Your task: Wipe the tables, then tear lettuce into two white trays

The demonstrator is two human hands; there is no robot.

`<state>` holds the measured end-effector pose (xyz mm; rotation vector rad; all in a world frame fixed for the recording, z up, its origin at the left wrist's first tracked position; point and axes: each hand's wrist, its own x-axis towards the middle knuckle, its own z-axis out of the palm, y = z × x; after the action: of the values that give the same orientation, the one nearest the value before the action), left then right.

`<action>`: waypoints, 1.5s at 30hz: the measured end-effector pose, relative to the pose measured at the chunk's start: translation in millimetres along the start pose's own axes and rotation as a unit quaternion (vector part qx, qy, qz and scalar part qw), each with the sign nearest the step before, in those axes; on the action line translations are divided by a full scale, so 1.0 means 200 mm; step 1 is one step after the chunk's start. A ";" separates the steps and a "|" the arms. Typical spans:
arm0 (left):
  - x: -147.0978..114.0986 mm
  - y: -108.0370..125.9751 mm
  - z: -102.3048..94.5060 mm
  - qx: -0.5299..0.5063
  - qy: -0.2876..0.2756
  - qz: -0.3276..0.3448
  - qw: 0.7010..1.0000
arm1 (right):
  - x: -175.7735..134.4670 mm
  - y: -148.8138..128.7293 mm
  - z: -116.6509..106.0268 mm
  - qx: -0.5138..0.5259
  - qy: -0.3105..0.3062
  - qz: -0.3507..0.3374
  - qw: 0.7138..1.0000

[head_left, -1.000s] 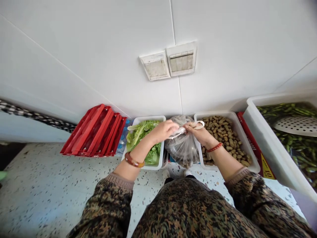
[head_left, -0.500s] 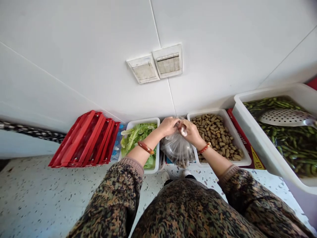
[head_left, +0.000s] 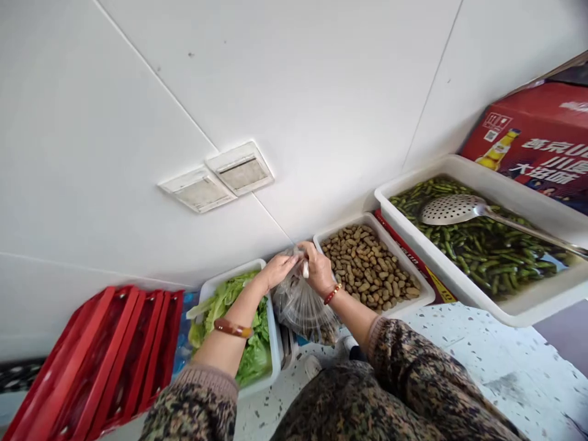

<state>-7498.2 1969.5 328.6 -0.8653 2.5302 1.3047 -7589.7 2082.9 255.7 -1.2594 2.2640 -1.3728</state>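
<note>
A clear plastic bag (head_left: 303,312) hangs between two tubs, its neck gathered at the top and its contents hard to make out. My right hand (head_left: 318,269) is closed round the gathered neck, and a white twisted bit of plastic pokes out between its fingers. From the other side, my left hand (head_left: 277,271) pinches the bag's top, its fingertips close to the right hand. Green lettuce (head_left: 252,331) lies in a white tub (head_left: 274,343) by my left forearm. Peanuts in their shells (head_left: 367,266) fill another white tub (head_left: 425,293) beside my right hand.
Red crates (head_left: 105,361) lean at the left. At the right, a large white tub (head_left: 519,315) holds green pods (head_left: 487,257) in liquid, with a perforated skimmer (head_left: 452,209) across it. Behind stands a red carton (head_left: 551,135). Wall sockets or switches (head_left: 239,168) sit above my hands.
The view has swung to the right, bringing the red carton and the skimmer's handle into sight. Both hands stay at the bag's neck; the left fingers look slightly straighter.
</note>
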 end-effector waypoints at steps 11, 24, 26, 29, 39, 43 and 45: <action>-0.04 0.06 0.07 -0.186 0.080 0.023 0.979 | -0.10 -0.06 -0.08 0.110 0.052 -0.110 0.986; -0.02 0.06 0.15 -0.072 0.222 0.057 0.971 | -0.17 -0.03 -0.17 0.117 0.038 -0.121 0.985; -0.02 0.05 0.18 -0.111 0.270 0.047 0.955 | -0.20 -0.03 -0.17 0.067 0.077 -0.080 0.991; -0.01 0.02 0.20 -0.211 0.314 -0.008 0.926 | -0.25 -0.02 -0.18 -0.025 0.067 -0.074 0.995; 0.31 -0.25 0.19 -0.304 0.362 -0.123 0.873 | -0.62 0.04 -0.11 -0.147 -0.041 -0.073 0.986; 0.33 -0.25 0.17 -0.316 0.349 -0.109 0.875 | -0.69 0.08 -0.13 -0.077 -0.052 -0.008 0.996; 0.26 -0.22 0.15 -0.333 0.346 -0.091 0.872 | -0.66 0.08 -0.16 -0.009 -0.056 0.028 0.998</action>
<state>-7519.6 1951.3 260.0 -1.9617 2.2982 2.1420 -7536.6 2206.0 228.8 -1.2369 2.2239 -1.2342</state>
